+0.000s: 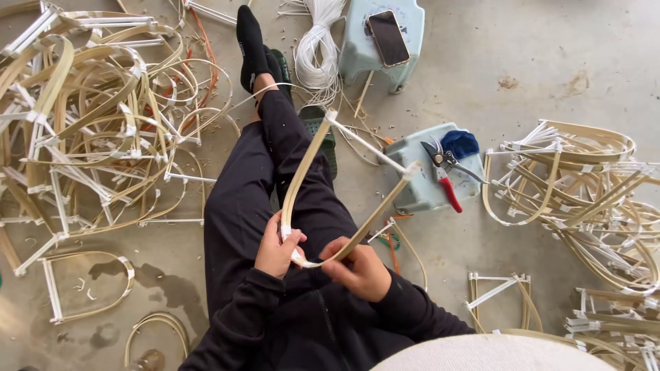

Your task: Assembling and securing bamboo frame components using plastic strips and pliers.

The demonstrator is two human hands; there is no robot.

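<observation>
Strip (313,182) bent in a U over the lap, arms running far-right | left hand (276,251) clamped on the bend | right hand (356,268) gripping the right arm, just beside | both equally near.

Bare grey concrete floor (550,48) — stained, littered with scraps; two pale plastic stools (371,51) — daylight.

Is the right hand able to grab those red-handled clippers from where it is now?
Probably yes, but not right away. The right hand is gripping the bent bamboo strip together with the left hand. The clippers lie uncovered on a pale stool to that side, with nothing in between.
</observation>
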